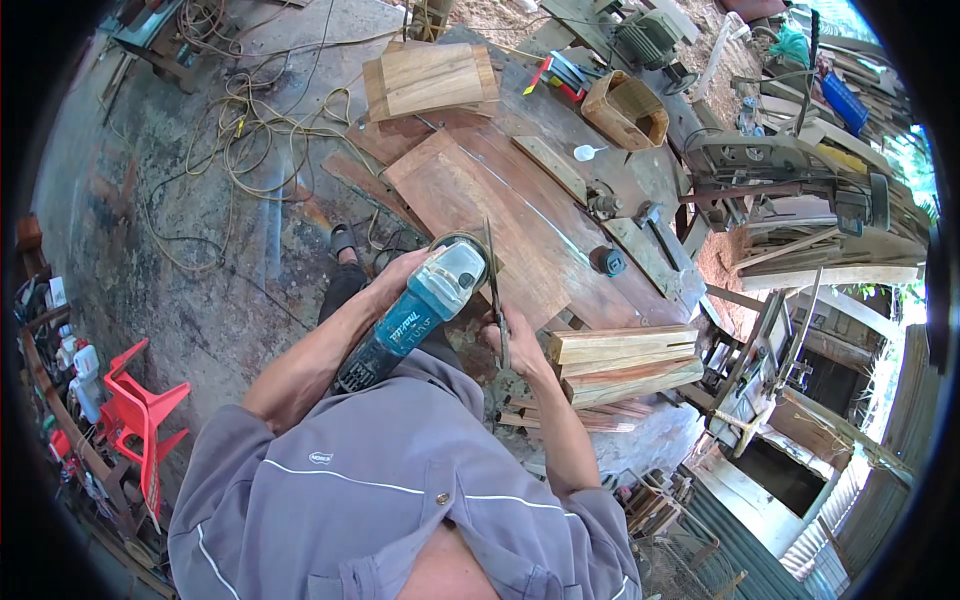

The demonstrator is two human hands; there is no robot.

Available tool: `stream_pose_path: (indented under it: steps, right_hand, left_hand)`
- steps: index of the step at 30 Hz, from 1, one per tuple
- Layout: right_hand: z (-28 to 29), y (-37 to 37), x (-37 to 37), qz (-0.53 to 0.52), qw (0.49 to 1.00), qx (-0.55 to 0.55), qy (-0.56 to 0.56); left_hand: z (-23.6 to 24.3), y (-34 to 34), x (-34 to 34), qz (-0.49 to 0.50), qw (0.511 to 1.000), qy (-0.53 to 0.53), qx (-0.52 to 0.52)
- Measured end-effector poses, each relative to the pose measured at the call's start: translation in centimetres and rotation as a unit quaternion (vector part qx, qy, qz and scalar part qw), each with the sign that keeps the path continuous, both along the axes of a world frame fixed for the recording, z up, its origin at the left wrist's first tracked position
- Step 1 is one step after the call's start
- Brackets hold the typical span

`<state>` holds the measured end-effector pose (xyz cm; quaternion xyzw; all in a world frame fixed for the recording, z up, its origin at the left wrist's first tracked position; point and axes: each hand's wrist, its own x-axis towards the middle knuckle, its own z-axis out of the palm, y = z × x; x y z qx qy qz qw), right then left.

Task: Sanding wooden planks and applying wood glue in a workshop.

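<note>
My left hand (393,277) is wrapped round a teal angle grinder (405,315) with a silver head and a disc at its upper end, held in front of my body. Just right of it, my right hand (511,340) grips a long, narrow, dark flat piece (493,279), like a blade, held upright beside the grinder's disc; whether they touch I cannot tell. A wide wooden panel (450,190) lies behind both, on a low work surface.
Tangled cords (240,130) lie on the floor at left, near a red plastic chair (135,400). Wood blocks (625,360) sit at right, a plastic container (610,110) and motor (645,40) at the back. Machinery (780,190) and stacked timber (820,270) fill the right side.
</note>
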<state>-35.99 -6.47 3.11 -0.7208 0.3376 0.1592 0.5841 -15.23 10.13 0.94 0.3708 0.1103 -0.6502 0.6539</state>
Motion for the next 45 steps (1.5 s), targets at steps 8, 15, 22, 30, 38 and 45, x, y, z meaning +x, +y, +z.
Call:
stream_pose_path:
  steps: [8, 15, 22, 30, 38, 45]
  right_hand:
    - [0.3, 0.1, -0.1, 0.035, 0.997, -0.063, -0.013]
    - [0.7, 0.2, 1.8, 0.013, 0.999, -0.048, 0.021]
    - [1.5, 0.2, 1.8, 0.077, 0.988, -0.136, 0.015]
    - [0.8, 0.4, 0.5, 0.073, 0.984, -0.161, -0.015]
    - [1.5, 0.3, 0.3, -0.265, 0.943, -0.202, 0.029]
    - [-10.9, -10.0, -7.0, -0.483, 0.836, -0.221, 0.137]
  left_hand:
    - [-1.6, -0.1, -0.1, 0.014, 1.000, 0.028, 0.001]
    - [-1.6, 0.1, -0.4, 0.033, 0.999, 0.027, -0.033]
    - [-0.2, 0.3, 0.0, 0.026, 1.000, 0.000, 0.008]
    - [-1.1, 0.8, 0.2, 0.026, 0.999, -0.012, 0.023]
    - [-4.3, 2.1, 0.7, 0.074, 0.996, 0.052, 0.002]
    - [-7.5, 6.3, 1.8, 0.062, 0.972, -0.207, -0.094]
